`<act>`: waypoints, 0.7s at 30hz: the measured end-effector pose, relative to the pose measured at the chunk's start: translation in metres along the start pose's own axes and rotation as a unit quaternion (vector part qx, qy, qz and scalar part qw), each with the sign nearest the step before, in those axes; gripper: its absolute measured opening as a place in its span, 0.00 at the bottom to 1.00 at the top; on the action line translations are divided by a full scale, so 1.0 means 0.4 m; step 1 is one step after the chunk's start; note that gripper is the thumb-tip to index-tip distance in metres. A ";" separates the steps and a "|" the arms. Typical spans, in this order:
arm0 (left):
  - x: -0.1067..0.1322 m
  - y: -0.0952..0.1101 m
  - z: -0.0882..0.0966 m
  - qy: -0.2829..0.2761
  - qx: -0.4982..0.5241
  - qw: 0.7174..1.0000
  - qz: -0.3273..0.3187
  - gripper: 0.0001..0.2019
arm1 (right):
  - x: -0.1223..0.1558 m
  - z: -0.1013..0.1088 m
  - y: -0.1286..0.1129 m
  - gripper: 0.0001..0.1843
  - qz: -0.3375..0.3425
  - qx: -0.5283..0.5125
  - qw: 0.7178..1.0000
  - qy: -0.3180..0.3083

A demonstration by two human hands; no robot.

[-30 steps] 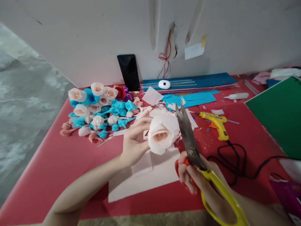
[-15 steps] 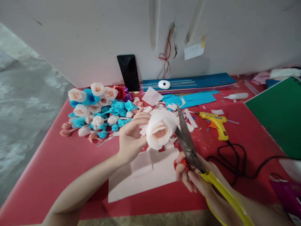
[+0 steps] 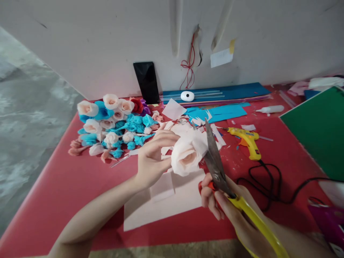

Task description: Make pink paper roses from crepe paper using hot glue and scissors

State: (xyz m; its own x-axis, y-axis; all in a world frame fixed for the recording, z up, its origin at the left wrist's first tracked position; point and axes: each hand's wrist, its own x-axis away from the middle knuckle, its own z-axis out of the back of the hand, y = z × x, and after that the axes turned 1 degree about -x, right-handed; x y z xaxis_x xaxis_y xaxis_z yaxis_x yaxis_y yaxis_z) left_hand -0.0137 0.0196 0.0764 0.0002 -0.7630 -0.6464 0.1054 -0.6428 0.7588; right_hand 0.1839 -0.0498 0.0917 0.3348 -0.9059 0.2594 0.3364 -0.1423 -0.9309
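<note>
A pale pink paper rose [image 3: 188, 157] is held up over the table, its left side gripped by the fingers of my left hand [image 3: 154, 157]. Closed around a pair of scissors [image 3: 219, 175] with yellow handles, my right hand [image 3: 223, 200] is at the rose's right. The scissor blades are parted and the rose's right edge lies against them; whether paper is between the blades, I cannot tell. Beneath the hands lies a sheet of pale paper [image 3: 150, 211] with a smaller piece on it. White paper scraps [image 3: 217, 134] are scattered behind the rose.
Finished paper flowers [image 3: 107, 123] crowd the left of the red table [image 3: 59, 193]. A yellow glue gun [image 3: 247, 141] with a black cord lies at right, near a green board [image 3: 319, 132]. A phone [image 3: 147, 82] leans on the wall. Blue paper [image 3: 220, 113] lies behind.
My left hand has moved the rose slightly right and down, turning it against the scissors. The right hand stays almost in place, with the blades tilted a little differently.
</note>
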 end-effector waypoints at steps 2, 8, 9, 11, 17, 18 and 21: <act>0.002 -0.001 -0.001 0.000 0.000 1.000 0.003 0.09 | -0.002 0.001 -0.001 0.16 -0.011 0.007 1.000 -0.010; 0.004 0.003 -0.004 -0.003 0.000 1.000 0.010 0.10 | -0.002 0.001 0.005 0.14 -0.009 -0.022 1.000 -0.017; 0.005 0.004 -0.004 -0.005 -0.004 1.000 0.011 0.10 | -0.002 0.001 0.009 0.14 -0.011 -0.025 0.999 -0.021; 0.004 0.006 -0.005 -0.006 -0.010 1.000 0.013 0.09 | 0.000 0.001 0.016 0.13 -0.014 -0.031 0.999 -0.031; 0.003 0.006 -0.005 -0.004 0.000 1.000 0.014 0.10 | 0.002 0.002 0.019 0.07 0.026 -0.087 0.995 -0.034; 0.002 0.006 -0.005 -0.005 0.002 1.000 0.015 0.11 | 0.003 0.003 0.019 0.06 0.025 -0.090 0.995 -0.035; 0.002 0.004 -0.004 -0.009 0.003 1.000 0.011 0.12 | 0.005 0.007 0.021 0.07 0.020 -0.068 0.996 -0.044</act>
State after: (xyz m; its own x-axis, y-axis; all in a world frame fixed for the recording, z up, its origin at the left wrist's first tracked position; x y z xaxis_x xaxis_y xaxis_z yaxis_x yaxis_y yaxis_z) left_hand -0.0119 0.0182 0.0769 -0.0157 -0.7777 -0.6285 0.0992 -0.6267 0.7730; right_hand 0.1897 -0.0518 0.0850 0.4236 -0.8743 0.2369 0.2002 -0.1647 -0.9658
